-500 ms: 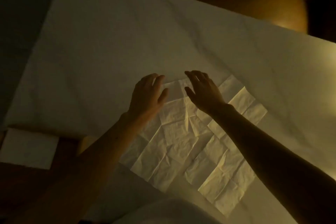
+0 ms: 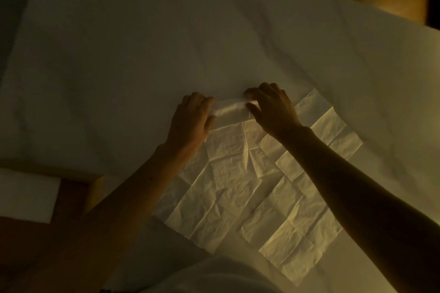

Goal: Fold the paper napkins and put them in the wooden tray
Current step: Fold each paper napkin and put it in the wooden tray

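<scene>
I'm pinching far edge of napkin [image 2: 238, 185] in left grip [image 2: 191, 121] and right grip [image 2: 273, 109] | sheet is lying nearward of both

Both hands, left hand [image 2: 190, 119] and right hand [image 2: 273, 108], pinch the far edge of the unfolded napkin [image 2: 238, 188] on the white tablecloth [image 2: 142, 43].

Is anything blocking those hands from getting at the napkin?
Nothing visible does. The left hand and right hand both pinch the far edge of the unfolded napkin, which lies on the tablecloth.
</scene>
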